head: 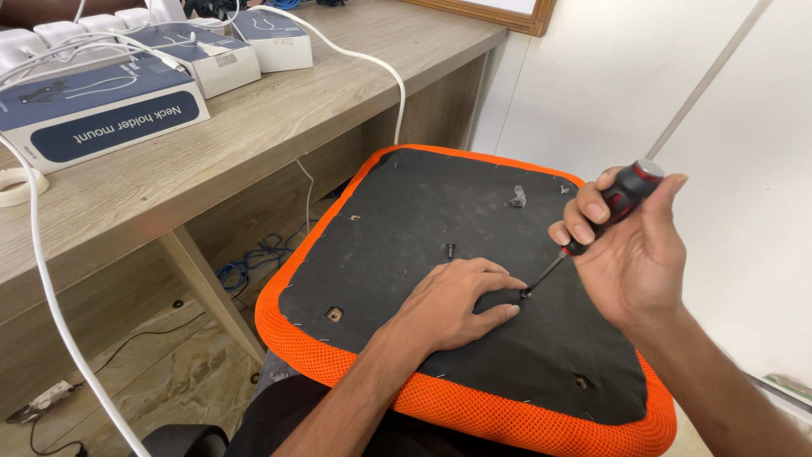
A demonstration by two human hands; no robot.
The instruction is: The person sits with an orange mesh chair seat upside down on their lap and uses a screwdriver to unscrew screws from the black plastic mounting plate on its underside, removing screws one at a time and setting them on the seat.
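Seat cushion (423,220), turned underside up, rests across the person's lap, its black backing facing the camera and its orange mesh edge wrapping the rim. Nearest the camera, the left hand (457,300) lies flat on the black backing with fingers spread loosely, grasping nothing, its fingertips bracketing a small screw (525,292) at the centre right of the panel. The right hand (630,254) is clamped around the black-and-red handle of a screwdriver (592,224), whose thin shaft slants down so that its tip sits on that screw. Judging by how things lie, this fastener is the one in hand and appears not fully seated or removed, though which way it is being turned cannot be told. A little farther up the panel another black screw (451,250) stands upright, proud of the backing, so it too looks unfinished. Square fixing holes at the lower left (335,314) and lower right (582,382) show no screw, and a greyish bit (517,199) sits near the far edge. Beyond the cushion a wooden surface (279,118) carries white and dark-blue boxes (97,106) and a white cable (372,63) trailing down over its edge.
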